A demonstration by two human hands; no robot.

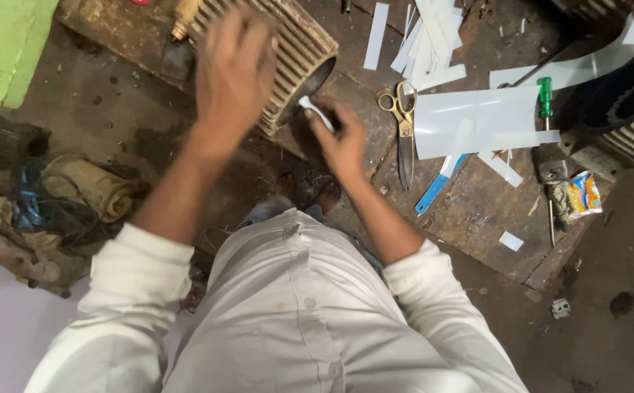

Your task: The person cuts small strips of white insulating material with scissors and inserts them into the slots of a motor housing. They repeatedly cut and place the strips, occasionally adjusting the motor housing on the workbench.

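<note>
My left hand (233, 73) rests on top of a ribbed, rusty motor housing (299, 54) lying on a dirty wooden board (477, 211). Its fingers are spread and blurred. My right hand (342, 142) sits at the open end of the housing and pinches a small white strip (315, 113) between the fingers. The strip points up toward the housing's mouth. White sleeves cover both forearms down to the elbows.
Scissors (403, 124) with brass-coloured handles lie right of the housing, beside a white sheet (477, 120) and several cut white strips (426, 36). A green-handled screwdriver (545, 98), a blue ruler-like strip (437, 185), a second ribbed housing (633, 127) and rags (77, 193) surround the spot.
</note>
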